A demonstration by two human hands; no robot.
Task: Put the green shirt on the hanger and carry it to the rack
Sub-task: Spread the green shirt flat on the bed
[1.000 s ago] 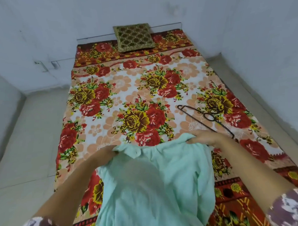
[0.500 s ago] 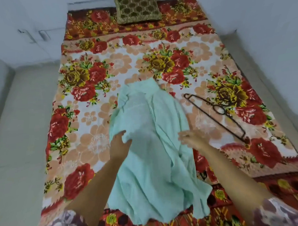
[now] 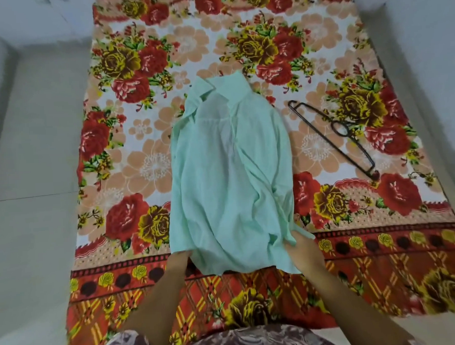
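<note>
Two hands at near hem of green shirt [image 3: 229,172], shirt flat on bed [image 3: 142,163], collar at far end, left hand [image 3: 182,256] fingers hidden under hem corner, grip can't tell, right hand [image 3: 298,243] grips opp. corner, hanger [image 3: 330,142] lies apart, rt of shirt

Counted and logged as follows. Green shirt [image 3: 229,172]: one. Hanger [image 3: 329,138], black wire: one. Grips: two, namely left grip [image 3: 180,258] and right grip [image 3: 298,243], each on a bare forearm, so forearms also two. Floral bed cover [image 3: 142,163]: one. Printed flower clusters on it: not tallied, several cut off at the frame edges.
</note>
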